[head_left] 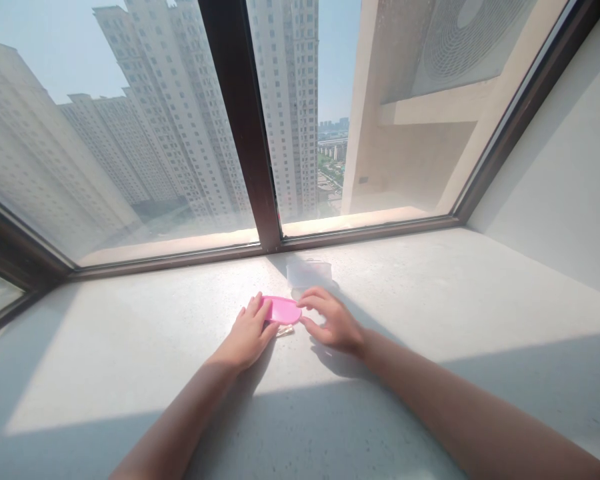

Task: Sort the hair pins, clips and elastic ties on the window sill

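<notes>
A bright pink oval piece with a raised rim, like a shallow dish or lid (283, 311), is between my hands over the white sill. My left hand (253, 333) grips its left end, fingers over the top and thumb along the near edge. At the right end, my right hand (333, 321) curves round the rim, with thumb and fingertips touching it. Under the near edge of the pink piece lies a small, shiny, crumpled-looking item (285, 331), partly covered. Just beyond my right hand sits a clear plastic box (309, 274).
The white speckled sill (145, 347) runs up to a dark window frame (267, 220). A white wall (570, 180) borders the right side. Through the glass are tall buildings and an air-conditioner unit (473, 47). Sunlight and shadow stripe the sill.
</notes>
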Available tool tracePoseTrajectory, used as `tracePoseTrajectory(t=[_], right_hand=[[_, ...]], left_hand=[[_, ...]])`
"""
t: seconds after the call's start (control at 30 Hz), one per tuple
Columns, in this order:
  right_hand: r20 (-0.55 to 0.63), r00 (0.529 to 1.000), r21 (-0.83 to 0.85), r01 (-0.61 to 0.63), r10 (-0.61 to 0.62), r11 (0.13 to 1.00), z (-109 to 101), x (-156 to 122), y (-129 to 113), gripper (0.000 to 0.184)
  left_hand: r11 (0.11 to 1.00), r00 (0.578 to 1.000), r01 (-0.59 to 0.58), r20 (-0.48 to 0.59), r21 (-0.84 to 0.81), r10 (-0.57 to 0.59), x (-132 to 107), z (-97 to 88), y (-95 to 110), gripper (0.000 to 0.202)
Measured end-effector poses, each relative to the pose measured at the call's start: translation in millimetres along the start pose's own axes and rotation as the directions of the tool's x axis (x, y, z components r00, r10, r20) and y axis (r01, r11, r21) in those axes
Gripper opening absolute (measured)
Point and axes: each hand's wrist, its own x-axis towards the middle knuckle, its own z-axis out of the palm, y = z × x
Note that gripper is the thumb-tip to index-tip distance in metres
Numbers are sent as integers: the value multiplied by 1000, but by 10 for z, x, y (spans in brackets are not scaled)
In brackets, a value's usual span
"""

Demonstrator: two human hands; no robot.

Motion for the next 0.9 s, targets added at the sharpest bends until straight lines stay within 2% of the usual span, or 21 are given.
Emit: tracePoseTrajectory(t=[0.1,0.17,0.23,0.3,0.4,0.5,0.57,0.67,0.77,0.9], right_hand=[[274,958,-25,93,-82,995,76,-19,-139,29],[374,925,-61,99,-69,993,85,-23,-171,32],[418,907,-86,91,-47,992,75,-23,-171,32],[436,899,-94,83,-34,992,62,-20,-157,31],[440,897,-91,79,-31,993,52,-16,-143,30],[443,896,-92,76,-27,993,51,-15,-141,30],[448,894,-98,71,-20,993,55,-15,-138,29],[447,894,-110,58,-3,992,63,-20,-124,27],[436,900,-116,39,15,992,71,-32,-108,24],[431,902,-105,27,21,994,75,-47,-95,22]], left_hand=[[996,996,86,37,-5,-86,-28,39,102,59],[992,994,108,35,-62,-106,-40,2,101,59],[982,996,83,-1,-172,-84,-57,-82,48,58],[959,996,65,-44,-275,-80,-81,-188,-33,57],[936,997,45,-47,-350,-65,-120,-326,-152,52],[951,997,10,-66,-310,-32,-153,-419,-238,40],[971,995,45,-74,-236,-64,-178,-475,-264,33],[984,991,131,-12,-124,-133,-229,-546,-230,30],[993,992,101,81,-62,-96,-279,-553,-126,30],[995,977,96,192,-36,-88,-300,-457,-32,27]])
